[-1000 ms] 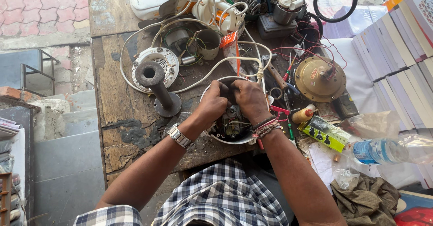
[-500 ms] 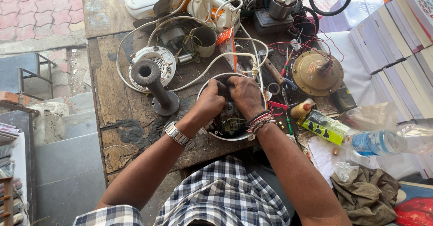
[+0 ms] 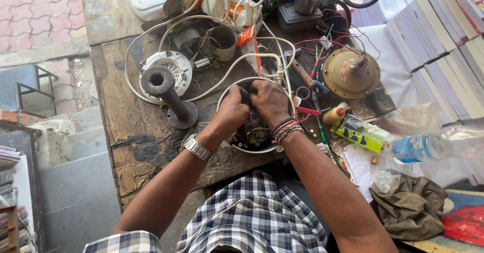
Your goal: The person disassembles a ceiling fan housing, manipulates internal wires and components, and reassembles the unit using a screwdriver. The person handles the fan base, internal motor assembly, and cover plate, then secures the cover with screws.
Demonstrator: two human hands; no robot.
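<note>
Near the frame's centre, the round white housing [image 3: 252, 132] is gripped by the curled fingers of the left hand [image 3: 233, 113] and right hand [image 3: 269, 101]. The thin wires [image 3: 259, 131] inside could be pinched or torn if force is misjudged.

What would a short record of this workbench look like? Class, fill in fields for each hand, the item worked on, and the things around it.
Left hand: left hand with a metal wristwatch, grip closed on parts inside the housing
Right hand: right hand with thread bracelets, fingers pressed into the same housing
Item worked on: round white appliance housing, open, wires showing inside
Surface: worn wooden table
Left of the hands: dark metal stand
Right of the hands: brass-coloured motor cover, plastic water bottle
</note>
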